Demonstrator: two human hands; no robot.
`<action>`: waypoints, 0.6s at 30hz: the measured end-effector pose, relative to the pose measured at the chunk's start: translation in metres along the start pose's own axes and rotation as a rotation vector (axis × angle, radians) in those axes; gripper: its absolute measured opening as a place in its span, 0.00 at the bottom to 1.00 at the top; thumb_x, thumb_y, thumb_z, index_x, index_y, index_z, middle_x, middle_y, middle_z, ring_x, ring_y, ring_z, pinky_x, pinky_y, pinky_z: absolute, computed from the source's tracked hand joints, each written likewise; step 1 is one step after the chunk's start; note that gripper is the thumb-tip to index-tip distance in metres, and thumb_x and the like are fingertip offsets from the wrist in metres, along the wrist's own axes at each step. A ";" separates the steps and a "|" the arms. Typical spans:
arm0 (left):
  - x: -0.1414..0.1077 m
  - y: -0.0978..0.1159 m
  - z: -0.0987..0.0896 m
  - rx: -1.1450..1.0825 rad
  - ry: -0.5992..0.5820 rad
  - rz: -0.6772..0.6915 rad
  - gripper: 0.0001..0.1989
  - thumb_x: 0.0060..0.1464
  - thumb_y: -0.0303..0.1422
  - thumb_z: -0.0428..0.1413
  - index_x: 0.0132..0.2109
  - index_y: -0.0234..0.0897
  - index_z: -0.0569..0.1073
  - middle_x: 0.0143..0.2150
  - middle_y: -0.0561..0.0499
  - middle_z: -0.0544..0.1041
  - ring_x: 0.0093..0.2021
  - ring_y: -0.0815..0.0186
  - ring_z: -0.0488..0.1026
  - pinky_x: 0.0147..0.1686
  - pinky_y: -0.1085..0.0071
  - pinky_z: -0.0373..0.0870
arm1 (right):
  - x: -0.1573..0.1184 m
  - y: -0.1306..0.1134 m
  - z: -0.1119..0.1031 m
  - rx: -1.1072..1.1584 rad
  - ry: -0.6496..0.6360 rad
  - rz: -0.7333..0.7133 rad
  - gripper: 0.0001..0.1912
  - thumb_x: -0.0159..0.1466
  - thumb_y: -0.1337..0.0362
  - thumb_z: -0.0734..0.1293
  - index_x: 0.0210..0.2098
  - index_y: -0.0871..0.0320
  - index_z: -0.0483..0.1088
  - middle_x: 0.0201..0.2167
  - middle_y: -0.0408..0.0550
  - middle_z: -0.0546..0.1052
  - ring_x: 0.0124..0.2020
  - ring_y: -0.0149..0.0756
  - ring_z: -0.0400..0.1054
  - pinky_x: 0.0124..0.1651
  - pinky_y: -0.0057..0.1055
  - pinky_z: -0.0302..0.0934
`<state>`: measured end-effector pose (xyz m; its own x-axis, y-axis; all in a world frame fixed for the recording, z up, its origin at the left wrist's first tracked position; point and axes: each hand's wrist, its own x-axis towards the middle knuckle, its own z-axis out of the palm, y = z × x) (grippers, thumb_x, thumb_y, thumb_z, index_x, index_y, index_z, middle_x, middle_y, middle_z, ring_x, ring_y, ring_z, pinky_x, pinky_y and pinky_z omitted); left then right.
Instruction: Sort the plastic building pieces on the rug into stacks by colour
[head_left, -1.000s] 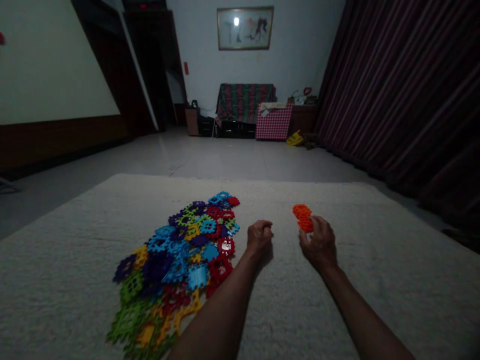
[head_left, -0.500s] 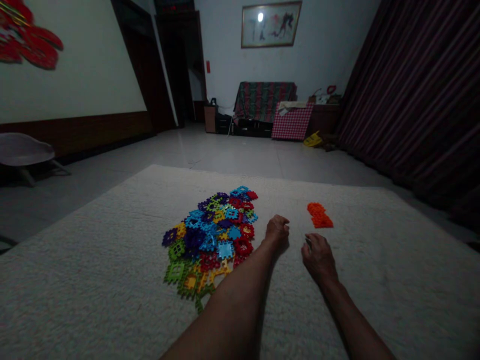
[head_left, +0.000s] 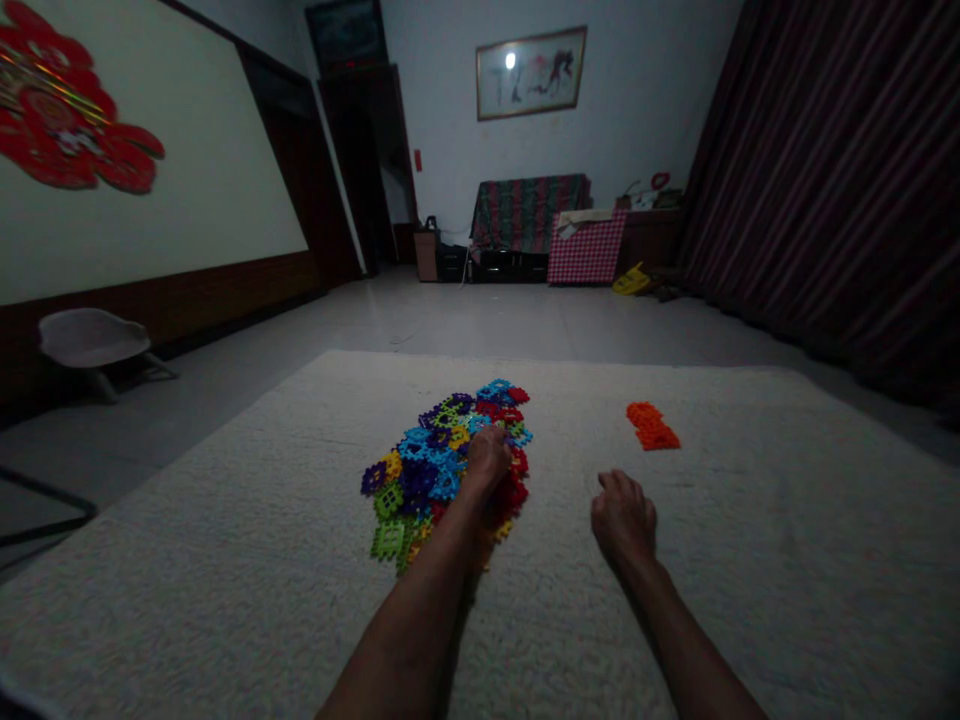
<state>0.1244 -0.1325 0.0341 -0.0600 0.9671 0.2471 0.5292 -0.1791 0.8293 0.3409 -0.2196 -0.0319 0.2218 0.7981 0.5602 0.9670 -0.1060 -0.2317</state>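
Observation:
A heap of colourful toothed plastic pieces in blue, purple, green, yellow and red lies on the pale mat. Over the right part of this heap is my left hand, its fingers pointing down and mostly hidden behind the hand. Whether it grips a piece does not show. My right hand rests low over the mat, right of the heap, with its fingers curled; what they hold, if anything, is too small to make out. Beyond it, several orange pieces lie together in a short row.
A small pale chair stands on the floor at the left, with a dark metal frame nearer. Across the room are a cloth-covered cabinet and a yellow object. Dark curtains hang along the right.
My left hand has moved left, from the bare mat onto the heap. My right hand has shifted slightly left and its fingers look more curled. The view has tilted up a little.

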 end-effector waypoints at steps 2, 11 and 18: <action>0.004 -0.006 -0.022 0.253 0.030 0.019 0.13 0.50 0.21 0.53 0.37 0.37 0.80 0.42 0.41 0.79 0.48 0.57 0.75 0.53 0.63 0.69 | -0.001 -0.012 0.003 0.035 0.003 -0.019 0.16 0.63 0.69 0.58 0.47 0.57 0.71 0.52 0.56 0.74 0.52 0.46 0.64 0.51 0.43 0.56; 0.007 -0.016 -0.048 0.670 -0.006 -0.113 0.14 0.55 0.28 0.52 0.45 0.36 0.80 0.46 0.38 0.79 0.51 0.53 0.73 0.50 0.63 0.69 | -0.001 -0.022 0.002 0.118 0.011 -0.029 0.15 0.62 0.69 0.58 0.45 0.55 0.71 0.51 0.54 0.75 0.53 0.45 0.64 0.52 0.44 0.55; 0.009 -0.014 -0.045 0.766 -0.086 -0.111 0.16 0.57 0.29 0.50 0.47 0.33 0.79 0.48 0.35 0.79 0.52 0.50 0.74 0.48 0.61 0.70 | 0.001 -0.021 0.000 0.176 -0.007 -0.028 0.13 0.62 0.70 0.59 0.43 0.56 0.71 0.50 0.53 0.76 0.53 0.44 0.65 0.52 0.43 0.55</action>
<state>0.0778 -0.1291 0.0473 -0.0970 0.9884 0.1170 0.9631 0.0635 0.2617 0.3209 -0.2162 -0.0268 0.1932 0.8037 0.5628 0.9359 0.0214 -0.3517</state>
